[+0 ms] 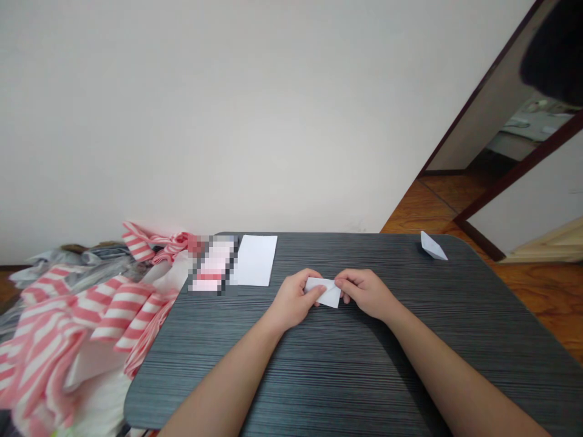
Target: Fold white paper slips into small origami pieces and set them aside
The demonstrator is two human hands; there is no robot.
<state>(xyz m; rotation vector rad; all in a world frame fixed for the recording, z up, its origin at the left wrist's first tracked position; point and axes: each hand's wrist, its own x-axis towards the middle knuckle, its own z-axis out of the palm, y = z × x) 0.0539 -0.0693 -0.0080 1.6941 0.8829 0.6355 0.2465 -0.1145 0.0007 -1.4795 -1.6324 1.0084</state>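
Observation:
A small folded piece of white paper (326,291) lies between my two hands on the dark striped table (346,376). My left hand (297,298) is curled, its fingers pinching the paper's left end. My right hand (364,291) pinches the right end, fingers closed on it. Both forearms rest over the table and reach in from the near edge.
A white sheet of paper (255,260) lies at the table's far left beside a blurred pink item (214,266). A folded white paper boat (432,246) sits near the far right corner. Red-and-white striped bags (91,315) pile up left of the table. A doorway opens at right.

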